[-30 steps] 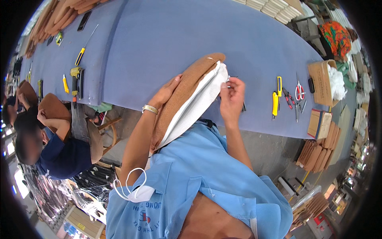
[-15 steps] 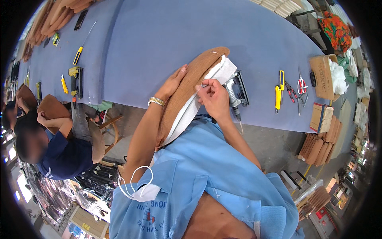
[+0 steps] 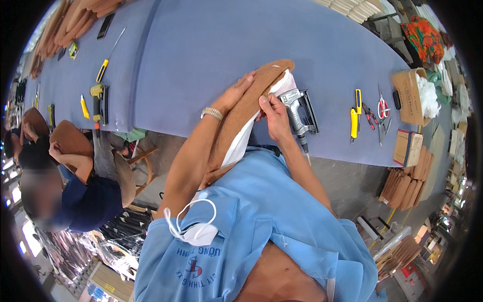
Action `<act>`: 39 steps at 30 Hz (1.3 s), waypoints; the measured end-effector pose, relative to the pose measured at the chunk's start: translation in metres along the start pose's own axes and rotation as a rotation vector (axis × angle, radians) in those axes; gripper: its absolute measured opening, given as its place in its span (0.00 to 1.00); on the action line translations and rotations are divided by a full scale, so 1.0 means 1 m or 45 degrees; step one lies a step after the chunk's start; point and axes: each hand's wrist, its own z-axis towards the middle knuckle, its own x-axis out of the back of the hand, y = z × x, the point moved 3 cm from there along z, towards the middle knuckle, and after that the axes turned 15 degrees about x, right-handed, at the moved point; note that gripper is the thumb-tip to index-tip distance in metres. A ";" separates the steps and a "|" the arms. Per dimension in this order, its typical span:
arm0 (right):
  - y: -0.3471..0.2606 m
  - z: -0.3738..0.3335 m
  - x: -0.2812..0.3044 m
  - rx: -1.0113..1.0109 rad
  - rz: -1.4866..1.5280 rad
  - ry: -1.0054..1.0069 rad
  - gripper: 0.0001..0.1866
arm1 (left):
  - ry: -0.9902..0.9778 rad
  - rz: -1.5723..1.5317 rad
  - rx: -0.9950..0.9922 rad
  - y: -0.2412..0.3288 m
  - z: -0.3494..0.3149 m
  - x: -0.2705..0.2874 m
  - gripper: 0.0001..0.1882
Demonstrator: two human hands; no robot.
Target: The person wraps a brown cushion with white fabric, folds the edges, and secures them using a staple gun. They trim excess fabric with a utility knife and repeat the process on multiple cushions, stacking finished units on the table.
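A curved seat pad covered in brown fabric [image 3: 244, 108] stands tilted on its edge at the table's front, its white underside [image 3: 240, 140] facing me and its near end by my shirt. My left hand [image 3: 236, 94] lies along the pad's outer brown face with the fingers stretched out. Closed in a pinch, my right hand [image 3: 274, 118] grips the brown fabric's edge where it meets the white underside. Just right of that hand, a silver and black staple gun [image 3: 298, 117] lies on the table; its hose end points toward me.
On the blue table [image 3: 211, 45], yellow cutters [image 3: 353, 122], pliers [image 3: 370, 116] and red-handled scissors [image 3: 383, 108] lie to the right, near a cardboard box [image 3: 408, 95] of white stuffing. Leftward lie another staple gun [image 3: 99, 103] and a screwdriver [image 3: 103, 69]. A co-worker [image 3: 90, 186] sits at left.
My left hand has slid farther up along the pad. My right hand now pinches the fabric edge lower on the pad's side, and brown fabric covers more of the white underside.
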 end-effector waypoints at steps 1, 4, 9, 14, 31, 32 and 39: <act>0.003 0.001 0.000 -0.010 0.034 -0.017 0.15 | 0.013 -0.005 -0.043 -0.005 -0.005 -0.001 0.34; 0.013 0.000 0.001 -0.028 0.139 -0.049 0.14 | -0.004 0.010 -0.042 -0.006 -0.023 -0.003 0.33; 0.021 0.002 0.001 -0.029 0.290 -0.064 0.13 | 0.155 0.307 -0.121 0.010 -0.062 -0.010 0.35; 0.038 -0.001 0.006 -0.075 0.421 0.053 0.11 | 0.297 0.633 -0.270 0.024 -0.092 -0.028 0.40; -0.037 -0.017 0.109 -0.143 -1.054 0.029 0.22 | 0.555 0.924 -0.142 0.044 -0.099 -0.037 0.43; -0.024 -0.030 0.130 -0.187 -1.343 0.113 0.26 | 0.561 0.939 -0.143 0.045 -0.101 -0.038 0.43; 0.009 -0.026 0.139 -0.233 -1.709 0.053 0.41 | 0.645 0.954 -0.169 0.039 -0.098 -0.039 0.41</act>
